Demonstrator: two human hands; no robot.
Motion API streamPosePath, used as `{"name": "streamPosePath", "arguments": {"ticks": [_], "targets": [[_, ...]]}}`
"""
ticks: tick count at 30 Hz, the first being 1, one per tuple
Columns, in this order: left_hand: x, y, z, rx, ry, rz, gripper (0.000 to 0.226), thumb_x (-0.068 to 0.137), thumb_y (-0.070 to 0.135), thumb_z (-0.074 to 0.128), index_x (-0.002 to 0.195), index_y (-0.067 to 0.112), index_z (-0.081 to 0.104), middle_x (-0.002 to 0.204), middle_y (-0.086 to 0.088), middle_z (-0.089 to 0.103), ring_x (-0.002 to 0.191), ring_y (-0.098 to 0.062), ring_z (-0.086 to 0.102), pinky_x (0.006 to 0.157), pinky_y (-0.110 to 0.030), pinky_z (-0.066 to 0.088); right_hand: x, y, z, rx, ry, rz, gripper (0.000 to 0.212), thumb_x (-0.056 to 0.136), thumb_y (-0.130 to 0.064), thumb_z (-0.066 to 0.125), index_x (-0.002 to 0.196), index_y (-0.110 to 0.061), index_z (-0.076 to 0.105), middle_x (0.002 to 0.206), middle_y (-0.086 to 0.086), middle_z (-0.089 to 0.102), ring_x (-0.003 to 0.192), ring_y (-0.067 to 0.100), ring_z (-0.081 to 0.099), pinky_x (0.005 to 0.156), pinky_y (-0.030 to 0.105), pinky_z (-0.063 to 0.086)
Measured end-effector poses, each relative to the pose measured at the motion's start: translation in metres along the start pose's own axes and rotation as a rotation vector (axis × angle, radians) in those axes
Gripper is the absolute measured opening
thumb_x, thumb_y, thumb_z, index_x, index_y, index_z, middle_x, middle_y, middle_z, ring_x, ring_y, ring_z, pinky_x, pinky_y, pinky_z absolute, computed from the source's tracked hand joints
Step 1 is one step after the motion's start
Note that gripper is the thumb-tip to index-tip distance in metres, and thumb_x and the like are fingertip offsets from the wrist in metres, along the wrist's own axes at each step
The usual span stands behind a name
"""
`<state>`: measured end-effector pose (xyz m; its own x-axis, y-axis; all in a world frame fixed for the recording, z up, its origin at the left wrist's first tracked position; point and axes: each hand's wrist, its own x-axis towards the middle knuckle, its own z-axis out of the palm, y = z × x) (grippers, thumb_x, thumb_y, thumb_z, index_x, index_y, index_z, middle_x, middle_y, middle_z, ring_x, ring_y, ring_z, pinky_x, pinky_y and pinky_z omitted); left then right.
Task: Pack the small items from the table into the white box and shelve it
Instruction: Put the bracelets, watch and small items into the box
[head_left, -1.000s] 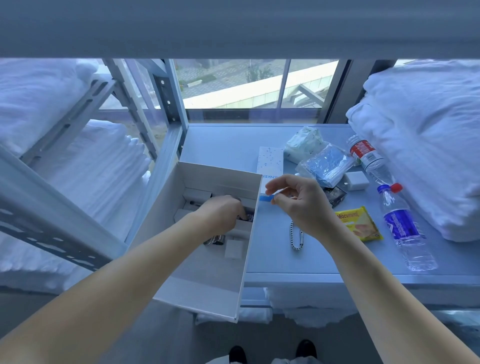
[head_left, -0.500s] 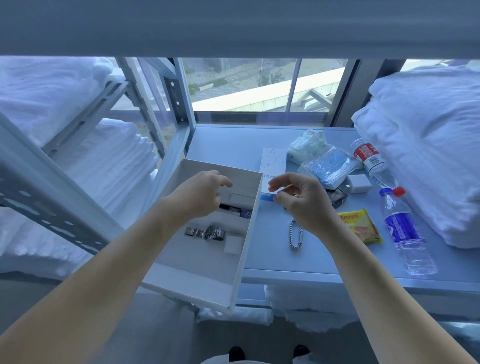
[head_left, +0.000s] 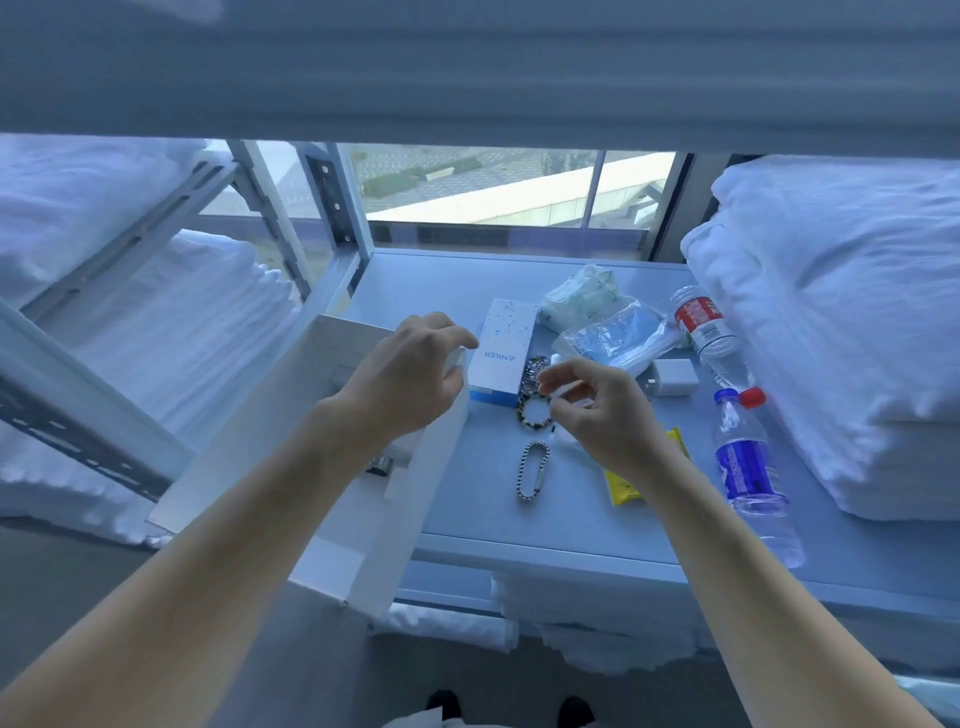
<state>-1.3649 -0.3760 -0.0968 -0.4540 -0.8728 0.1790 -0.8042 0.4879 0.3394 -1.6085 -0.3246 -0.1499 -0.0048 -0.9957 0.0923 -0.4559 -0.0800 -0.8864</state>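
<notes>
I count two bottles (head_left: 748, 467) lying at the right of the table (head_left: 467, 530), one Anker carton (head_left: 498, 348), one white charger (head_left: 674, 375), two plastic packets (head_left: 613, 332) behind it, one yellow sachet (head_left: 626, 486), one steel chain (head_left: 533, 470) and one beaded bracelet (head_left: 530, 410). The white box (head_left: 426, 499) hangs off the table's left edge, tilted, its near corner out past the front edge; something dark and metallic lies inside, mostly hidden by my left forearm, and I cannot tell what it is. My left hand (head_left: 410, 379) hovers over the box's far right corner, just left of the carton, fingers loosely curled with nothing in them that I can see. My right hand (head_left: 602, 410) is above the middle of the table, right of the box and apart from it, thumb and forefinger pinching a small white piece (head_left: 563, 387) I cannot identify. The bracelet lies on the table just left of that hand, touching the carton's near end; the chain lies nearer the table's front edge, between box and sachet. White bedding (head_left: 841, 312) is piled at the table's right end.
</notes>
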Motion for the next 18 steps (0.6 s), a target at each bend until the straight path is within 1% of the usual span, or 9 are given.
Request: {"name": "streamPosePath", "arguments": {"ticks": [3, 5, 8, 11, 13, 15, 18], "targets": [[0.007, 0.022, 0.014, -0.007, -0.016, -0.009, 0.034, 0.096, 0.014, 0.059, 0.128, 0.018, 0.066, 0.127, 0.0, 0.062, 0.119, -0.025, 0.053, 0.099, -0.04, 0.046, -0.004, 0.016, -0.023, -0.001, 0.026, 0.004, 0.025, 0.083, -0.012, 0.066, 0.097, -0.031, 0.074, 0.094, -0.015, 0.074, 0.081, 0.01, 0.066, 0.079, 0.029, 0.056], [0.012, 0.035, 0.024, -0.01, -0.03, -0.012, 0.034, 0.095, 0.013, 0.06, 0.128, 0.017, 0.066, 0.128, -0.001, 0.062, 0.119, -0.026, 0.053, 0.1, -0.039, 0.045, -0.006, 0.025, -0.037, -0.004, 0.034, 0.001, 0.025, 0.084, -0.011, 0.067, 0.099, -0.029, 0.074, 0.094, -0.014, 0.075, 0.082, 0.013, 0.067, 0.08, 0.028, 0.056], [0.017, 0.051, 0.04, -0.01, -0.047, -0.026, 0.035, 0.094, 0.012, 0.06, 0.128, 0.016, 0.066, 0.128, -0.003, 0.063, 0.118, -0.027, 0.054, 0.1, -0.037, 0.044, -0.009, 0.035, -0.054, 0.009, 0.031, 0.002, 0.026, 0.083, -0.009, 0.065, 0.1, -0.026, 0.075, 0.092, -0.014, 0.074, 0.078, 0.011, 0.067, 0.073, 0.019, 0.053], [0.021, 0.062, 0.062, -0.003, -0.075, -0.064, 0.036, 0.092, 0.013, 0.06, 0.128, 0.017, 0.066, 0.127, -0.003, 0.063, 0.118, -0.027, 0.055, 0.1, -0.037, 0.043, -0.012, 0.046, -0.066, 0.005, 0.019, 0.021, 0.024, 0.083, -0.009, 0.066, 0.098, -0.025, 0.075, 0.091, -0.014, 0.074, 0.07, 0.006, 0.063, 0.064, 0.017, 0.052], [0.024, 0.066, 0.081, 0.001, -0.12, -0.129, 0.038, 0.093, 0.016, 0.058, 0.13, 0.02, 0.064, 0.127, -0.001, 0.061, 0.12, -0.025, 0.053, 0.099, -0.039, 0.045, -0.013, 0.054, -0.069, 0.007, 0.003, 0.027, 0.024, 0.084, -0.008, 0.067, 0.098, -0.025, 0.075, 0.091, -0.014, 0.074, 0.067, 0.003, 0.061, 0.061, 0.015, 0.051], [0.028, 0.067, 0.101, -0.004, -0.186, -0.202, 0.04, 0.095, 0.018, 0.057, 0.134, 0.019, 0.061, 0.127, -0.003, 0.058, 0.122, -0.026, 0.052, 0.1, -0.043, 0.047, -0.014, 0.06, -0.07, 0.003, -0.014, 0.036, 0.023, 0.085, -0.007, 0.067, 0.097, -0.025, 0.075, 0.09, -0.014, 0.074, 0.067, 0.004, 0.061, 0.061, 0.016, 0.052], [0.035, 0.067, 0.13, 0.037, -0.276, -0.267, 0.042, 0.098, 0.025, 0.057, 0.139, 0.019, 0.056, 0.134, -0.005, 0.053, 0.127, -0.028, 0.049, 0.103, -0.045, 0.046, -0.015, 0.068, -0.069, -0.043, -0.044, 0.054, 0.024, 0.083, -0.007, 0.067, 0.096, -0.026, 0.074, 0.09, -0.014, 0.073, 0.074, 0.009, 0.064, 0.069, 0.02, 0.053]]}}
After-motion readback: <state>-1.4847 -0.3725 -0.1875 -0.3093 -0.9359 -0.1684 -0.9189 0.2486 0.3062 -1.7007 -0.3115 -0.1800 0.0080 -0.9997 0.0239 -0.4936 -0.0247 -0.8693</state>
